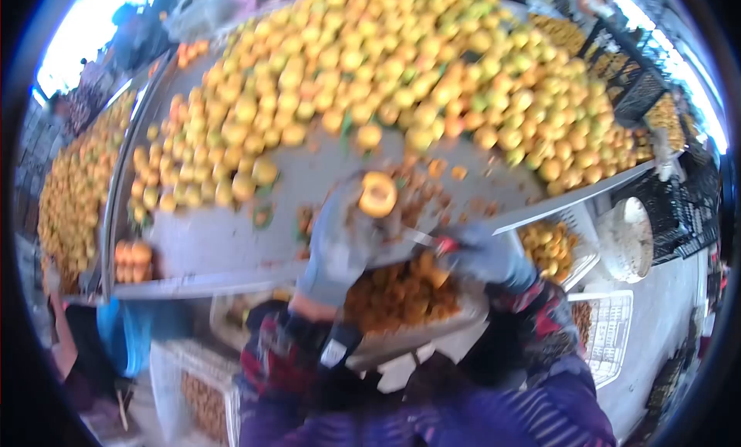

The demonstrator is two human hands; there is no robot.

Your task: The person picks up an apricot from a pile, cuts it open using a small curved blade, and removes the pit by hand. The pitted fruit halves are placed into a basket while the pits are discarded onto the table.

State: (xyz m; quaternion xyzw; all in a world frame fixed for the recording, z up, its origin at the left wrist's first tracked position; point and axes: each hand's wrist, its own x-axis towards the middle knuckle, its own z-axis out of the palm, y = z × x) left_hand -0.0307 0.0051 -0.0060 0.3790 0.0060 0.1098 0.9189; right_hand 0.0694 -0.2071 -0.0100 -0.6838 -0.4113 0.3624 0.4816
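My left hand [337, 242], in a pale grey-blue glove, is closed around a cut apricot [378, 194] at the table's front edge. The cut face is turned up and shows orange flesh with a hollow. My right hand [488, 254], gloved too, is wrapped around a small knife [441, 244] with a red and black handle. Its thin blade points left toward the fruit, but blur hides whether it touches. A large heap of whole yellow apricots [355, 53] covers the back of the metal table [208, 242]. Brown scraps [421, 192] lie just beyond my hands.
Below my hands stands a container of cut fruit [401, 296]. White crates [610, 331] and a white bucket [625, 239] stand at right, black crates [683, 208] behind. A blue bucket [123, 331] is at lower left. Other people [139, 34] are at far left.
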